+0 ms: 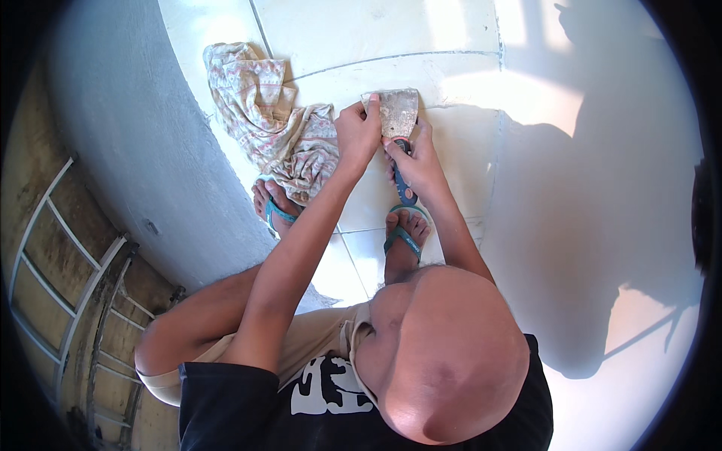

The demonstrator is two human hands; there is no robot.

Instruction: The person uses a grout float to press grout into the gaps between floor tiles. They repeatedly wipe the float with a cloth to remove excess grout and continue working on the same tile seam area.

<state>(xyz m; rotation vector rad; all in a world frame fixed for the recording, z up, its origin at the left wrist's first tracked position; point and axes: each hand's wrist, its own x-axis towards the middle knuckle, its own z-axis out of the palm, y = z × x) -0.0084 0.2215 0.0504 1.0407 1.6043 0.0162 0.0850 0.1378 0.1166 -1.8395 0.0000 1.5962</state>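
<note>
A putty knife (pixel 399 113) with a wide, stained metal blade and a dark blue handle is held above the pale tiled floor, blade pointing away from me. My right hand (pixel 420 164) is closed around the handle near the base of the blade. With my left hand (pixel 359 137) I grip the blade's left edge, thumb lying on its upper face; the fingers underneath are partly hidden. A crumpled patterned cloth (pixel 248 105) lies on the floor to the left of my left hand.
My feet in teal flip-flops (pixel 406 239) stand close below the hands. A grey raised surface (pixel 143 143) runs along the left, with a white metal-barred frame (pixel 71 301) beyond it. Pale tiles (pixel 376 30) stretch ahead, and a large shadow (pixel 549 248) falls on the right.
</note>
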